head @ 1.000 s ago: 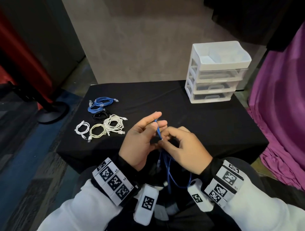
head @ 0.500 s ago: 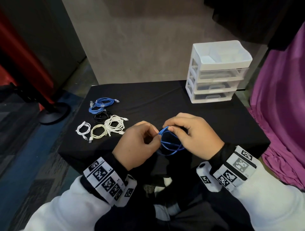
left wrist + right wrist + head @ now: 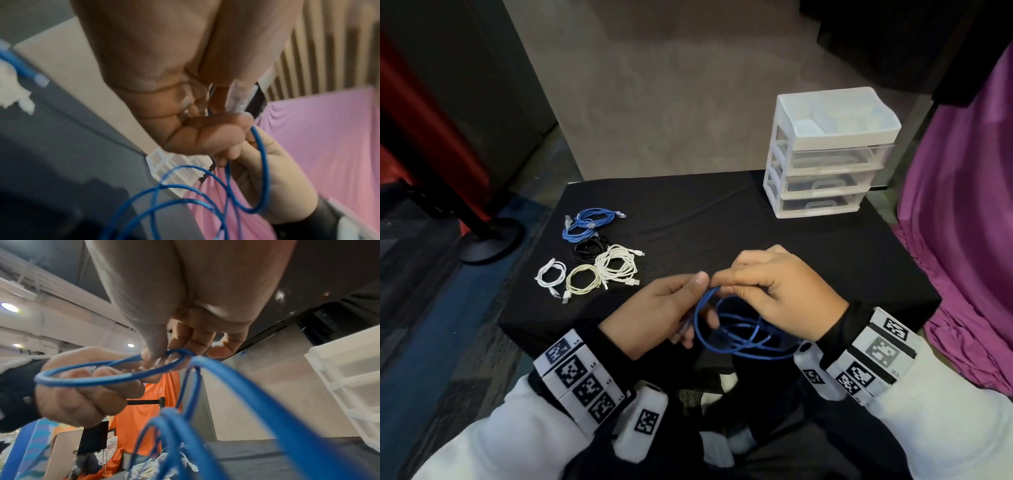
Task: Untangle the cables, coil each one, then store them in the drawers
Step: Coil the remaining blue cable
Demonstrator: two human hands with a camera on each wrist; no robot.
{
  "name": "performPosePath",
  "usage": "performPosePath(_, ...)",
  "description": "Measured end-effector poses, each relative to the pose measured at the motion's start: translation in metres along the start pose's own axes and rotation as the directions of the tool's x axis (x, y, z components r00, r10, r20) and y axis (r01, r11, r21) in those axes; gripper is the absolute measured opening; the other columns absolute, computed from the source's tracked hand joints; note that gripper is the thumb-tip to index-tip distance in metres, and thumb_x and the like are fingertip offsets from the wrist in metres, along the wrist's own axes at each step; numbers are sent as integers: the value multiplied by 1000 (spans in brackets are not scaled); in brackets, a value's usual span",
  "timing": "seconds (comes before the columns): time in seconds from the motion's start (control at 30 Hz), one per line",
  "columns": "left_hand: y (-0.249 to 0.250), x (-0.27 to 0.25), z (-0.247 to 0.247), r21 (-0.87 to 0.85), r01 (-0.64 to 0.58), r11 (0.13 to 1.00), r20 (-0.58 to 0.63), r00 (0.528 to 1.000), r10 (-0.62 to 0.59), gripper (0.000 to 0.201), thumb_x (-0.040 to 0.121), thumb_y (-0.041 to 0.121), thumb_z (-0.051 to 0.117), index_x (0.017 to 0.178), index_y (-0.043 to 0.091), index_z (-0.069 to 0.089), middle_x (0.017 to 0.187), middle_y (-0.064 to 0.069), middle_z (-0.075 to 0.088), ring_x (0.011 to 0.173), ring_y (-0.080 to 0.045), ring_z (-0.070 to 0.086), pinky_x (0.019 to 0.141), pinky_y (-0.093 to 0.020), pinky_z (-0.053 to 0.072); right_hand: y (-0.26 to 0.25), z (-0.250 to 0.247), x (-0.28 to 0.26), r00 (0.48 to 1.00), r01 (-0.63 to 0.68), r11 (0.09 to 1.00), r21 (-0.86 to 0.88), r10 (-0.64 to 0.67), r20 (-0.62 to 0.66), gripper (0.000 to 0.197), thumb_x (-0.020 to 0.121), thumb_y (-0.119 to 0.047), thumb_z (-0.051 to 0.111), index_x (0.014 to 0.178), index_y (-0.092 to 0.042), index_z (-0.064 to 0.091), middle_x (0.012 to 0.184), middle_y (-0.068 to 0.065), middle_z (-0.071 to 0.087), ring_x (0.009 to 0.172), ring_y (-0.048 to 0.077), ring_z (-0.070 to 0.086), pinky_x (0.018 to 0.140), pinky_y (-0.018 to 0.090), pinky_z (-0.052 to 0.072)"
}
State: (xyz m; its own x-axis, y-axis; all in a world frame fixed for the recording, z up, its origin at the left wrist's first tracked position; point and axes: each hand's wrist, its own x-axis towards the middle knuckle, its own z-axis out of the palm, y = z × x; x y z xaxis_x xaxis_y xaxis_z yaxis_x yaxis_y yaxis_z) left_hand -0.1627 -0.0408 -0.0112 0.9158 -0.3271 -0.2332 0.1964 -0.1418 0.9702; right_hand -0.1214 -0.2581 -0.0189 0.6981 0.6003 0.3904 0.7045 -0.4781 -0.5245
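Observation:
A blue cable (image 3: 736, 334) hangs in loose loops over the table's near edge, held between both hands. My left hand (image 3: 671, 308) has its fingers curled round one side of the loops and a clear plug (image 3: 238, 99). My right hand (image 3: 774, 291) pinches the top of the loops (image 3: 176, 353) between thumb and fingers. The white drawer unit (image 3: 825, 154) stands at the table's far right, its three clear drawers closed.
Coiled cables lie at the table's left: a blue one (image 3: 589, 224), a black one (image 3: 589, 248), a large white one (image 3: 618, 267), a cream one (image 3: 582, 282), a small white one (image 3: 551, 277). Purple cloth (image 3: 962, 222) hangs on the right. A stanchion base (image 3: 489, 240) stands left.
The blue cable went from a strand held upright between the hands to several loops gathered between them. Both hands dropped lower and the loops grew wider.

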Motion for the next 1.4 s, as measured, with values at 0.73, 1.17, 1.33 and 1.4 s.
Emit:
performPosePath(0.73,30,-4,-41,-643,-12,766,-174,976,-131,27,99,23,41,72,23,44,61,10,28,39,-1,23,40,-16,20,34,20,-38,895,-437,804,402,346,280,17,105,-22,59,92,-26,69,71,-1,68,64,15,53,68,34,46)
performPosePath(1.17,-2,4,-22,-896,-86,435,-168,974,-155,25,98,18,43,74,17,50,70,7,35,46,-4,20,45,-15,29,27,37,-18,789,-346,432,833,615,9,26,108,-13,52,91,-20,71,94,10,74,85,16,68,71,28,53)
performPosePath(1.33,-19,7,9,-939,40,342,-40,974,-224,27,101,19,44,75,15,51,70,4,41,43,-5,25,45,-16,34,9,39,-13,809,-232,352,907,587,-21,25,106,-9,53,94,-18,73,115,11,77,111,24,72,97,42,52)
performPosePath(1.4,-23,7,11,-950,49,310,-30,969,-244,25,101,18,45,77,14,51,71,3,42,42,-5,27,44,-16,35,9,34,-13,846,-249,479,842,531,-52,24,103,-8,58,97,-19,78,115,9,77,116,25,71,104,42,51)
